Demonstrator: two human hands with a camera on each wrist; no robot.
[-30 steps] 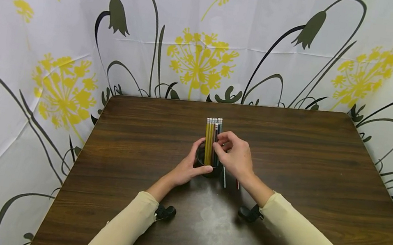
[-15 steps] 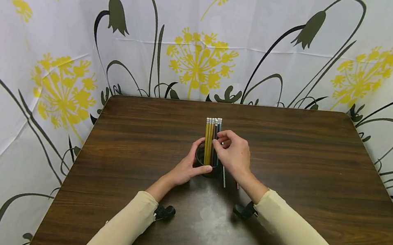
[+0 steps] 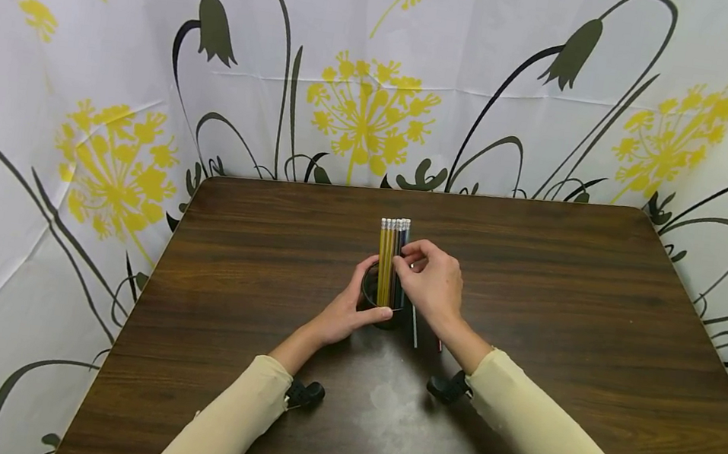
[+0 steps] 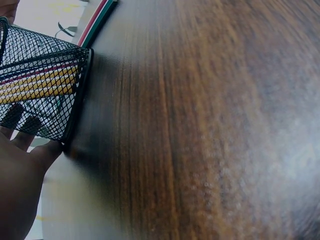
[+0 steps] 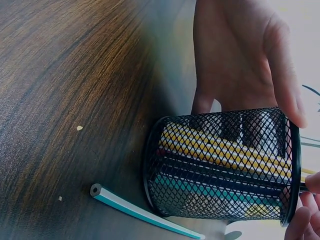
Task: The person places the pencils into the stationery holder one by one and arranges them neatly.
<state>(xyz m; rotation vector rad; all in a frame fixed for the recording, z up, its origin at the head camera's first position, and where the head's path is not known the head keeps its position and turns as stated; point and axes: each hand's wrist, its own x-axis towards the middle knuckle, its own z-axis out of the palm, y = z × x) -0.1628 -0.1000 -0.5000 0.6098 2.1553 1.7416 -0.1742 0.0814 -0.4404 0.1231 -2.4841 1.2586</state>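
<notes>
A black mesh pencil cup (image 5: 225, 170) stands upright on the table, and my left hand (image 3: 342, 315) grips it around its left side, thumb across the front near the rim. Several pencils, yellow ones (image 3: 383, 268) and dark ones, stand in it with their eraser ends up. At the cup's right side, my right hand (image 3: 434, 284) pinches a dark pencil (image 3: 397, 244) of that bunch between thumb and fingers. Its eraser end is level with the others. In the right wrist view, only the right fingertips (image 5: 300, 220) show, at the rim.
A teal-and-white pencil (image 5: 140, 210) lies on the wooden table (image 3: 265, 245) just right of the cup. Beside it lies a red pencil (image 3: 439, 346), partly hidden under my right wrist. A flower-print curtain (image 3: 377, 22) hangs behind the table.
The dark pencil pinched by my right hand has slid upright so its end now lines up with the others. My right forearm has shifted slightly left; my left hand stays around the cup.
</notes>
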